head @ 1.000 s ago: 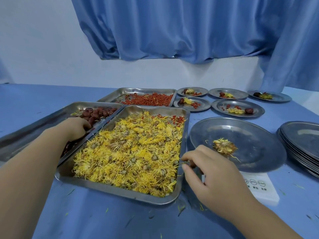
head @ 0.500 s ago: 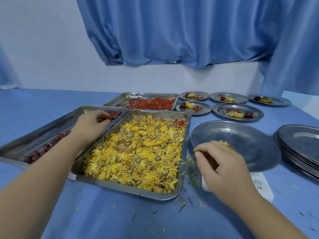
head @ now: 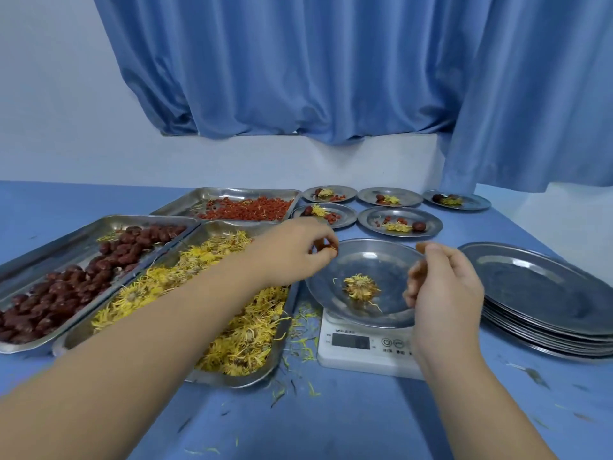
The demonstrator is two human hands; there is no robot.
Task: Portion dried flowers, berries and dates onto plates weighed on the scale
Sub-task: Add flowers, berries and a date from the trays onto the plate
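A steel plate (head: 371, 252) sits on the white scale (head: 361, 351) with one dried yellow flower (head: 361, 287) in its middle. My left hand (head: 295, 249) reaches across the flower tray (head: 212, 380) and pinches a dark red date (head: 327, 250) at the plate's left rim. My right hand (head: 446, 287) hovers over the plate's right rim, fingers loosely curled, with nothing seen in it. The date tray (head: 23, 260) is at the left and the red berry tray (head: 199, 197) lies behind.
Several filled small plates (head: 428, 227) stand at the back by the wall. A stack of empty steel plates (head: 544, 293) sits at the right. Loose petals lie on the blue cloth around the scale. A blue curtain hangs behind.
My left hand left the date tray and crossed right to the plate's rim with a date. My right hand moved from the flower tray's edge to the plate's right side.
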